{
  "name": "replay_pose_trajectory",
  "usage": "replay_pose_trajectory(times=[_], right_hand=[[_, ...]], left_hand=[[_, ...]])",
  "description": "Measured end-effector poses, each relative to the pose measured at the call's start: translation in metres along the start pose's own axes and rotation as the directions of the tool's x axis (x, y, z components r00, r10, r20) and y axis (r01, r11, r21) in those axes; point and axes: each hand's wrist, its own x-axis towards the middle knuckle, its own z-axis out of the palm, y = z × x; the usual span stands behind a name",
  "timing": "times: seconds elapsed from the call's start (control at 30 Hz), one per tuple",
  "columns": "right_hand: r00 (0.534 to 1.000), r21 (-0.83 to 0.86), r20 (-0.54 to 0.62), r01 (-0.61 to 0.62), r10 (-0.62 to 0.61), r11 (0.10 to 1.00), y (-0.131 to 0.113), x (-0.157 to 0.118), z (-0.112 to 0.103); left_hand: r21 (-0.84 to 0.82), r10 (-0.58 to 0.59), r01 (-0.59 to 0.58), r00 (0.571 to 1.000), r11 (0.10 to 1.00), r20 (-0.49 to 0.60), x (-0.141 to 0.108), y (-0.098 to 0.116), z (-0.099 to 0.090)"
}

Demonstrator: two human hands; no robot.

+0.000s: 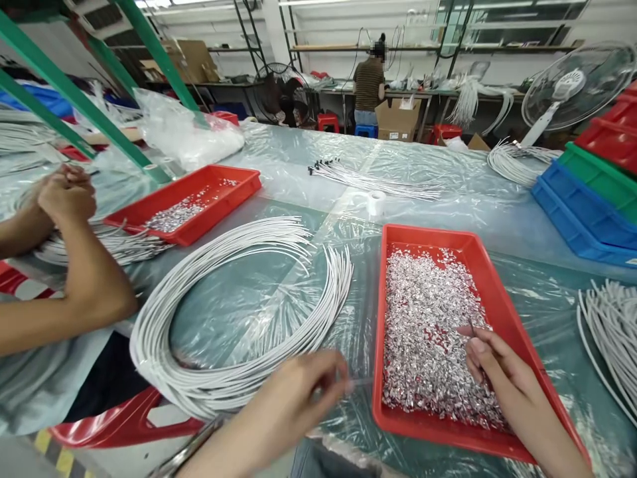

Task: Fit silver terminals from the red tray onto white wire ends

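Right hand over a red tray of small metal pieces, left hand beside a coil of white cables

In the head view, the right hand [497,372] is over the near right part of the red tray [502,299], its thumb and forefinger nearly closed around a thin dark piece [471,325]. Small silvery metal pieces [428,318] cover much of the tray floor, mainly to the left of this hand and beyond it.

The left hand [323,382] is left of the tray, its fingers curled, with a gap between thumb and forefinger. A faint, pale strip [361,382] shows between its fingertips and the tray wall; blur hides whether the hand grips it. The coil of white cables [164,318] lies on the plastic-covered table [219,325], left of the left hand and beyond it, cable ends toward the tray.

Beyond both hands are a white roll [375,203] and a bundle of thin white cables [378,180] with dark ends. Far to the left, a co-worker's hands [67,192] are near a second red tray [219,192]. Stacked bins [587,206] stand beyond the right hand, to its right.
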Motion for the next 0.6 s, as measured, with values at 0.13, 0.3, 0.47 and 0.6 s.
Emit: replay_pose_trajectory(times=[0.13, 0.3, 0.47, 0.6], right_hand=[[1.000, 0.041, 0.003, -0.002, 0.002, 0.999, 0.003, -0.001, 0.001], [0.997, 0.096, 0.063, -0.040, 0.034, 0.995, 0.010, 0.001, 0.000], [0.997, 0.110, 0.077, 0.005, -0.013, 0.994, 0.012, 0.001, 0.000], [0.996, 0.050, 0.089, 0.020, -0.025, 0.999, 0.015, 0.003, 0.000]], left_hand=[[0.229, -0.191, 0.221, 0.971, 0.948, -0.146, 0.040, -0.010, 0.008], [0.292, -0.246, 0.291, 0.952, 0.911, -0.182, 0.045, -0.021, 0.022], [0.149, -0.236, 0.262, 0.956, 0.953, -0.172, 0.037, -0.016, 0.021], [-0.148, -0.138, 0.130, 0.989, 0.980, -0.047, 0.028, -0.008, 0.011]])
